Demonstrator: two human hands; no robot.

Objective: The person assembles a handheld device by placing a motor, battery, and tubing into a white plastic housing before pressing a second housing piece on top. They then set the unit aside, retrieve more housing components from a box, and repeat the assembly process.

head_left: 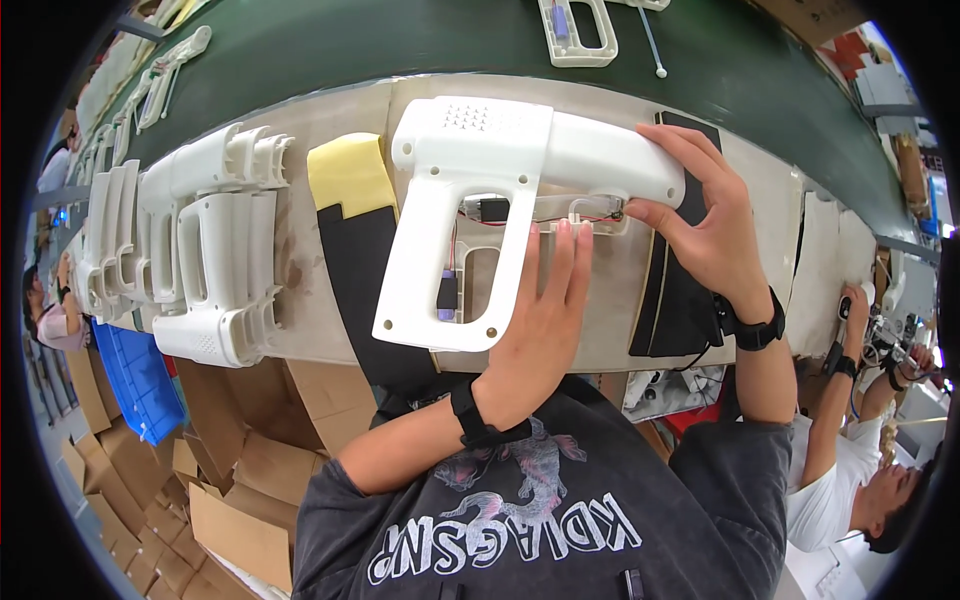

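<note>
A white plastic shell point(482, 150) with a looped handle lies at a slant over a matching lower shell point(610, 228). My right hand point(705, 210) grips the upper shell's right end between thumb and fingers. My left hand point(545, 300) reaches up beside the handle, fingers stretched out, their tips at the lower shell's edge near a small clear tube point(574, 208). Its thumb is hidden. Red and black wires run inside the lower shell. Through the handle opening shows a black and purple cylindrical part point(447, 294).
Stacked white shells point(215, 255) stand on the left of the table. Black strips lie under the work, one with a yellow end point(350, 170). Beyond runs a green belt point(420, 40) carrying shells. A blue bin point(138, 380) and cardboard boxes sit lower left; a co-worker point(860, 470) works at right.
</note>
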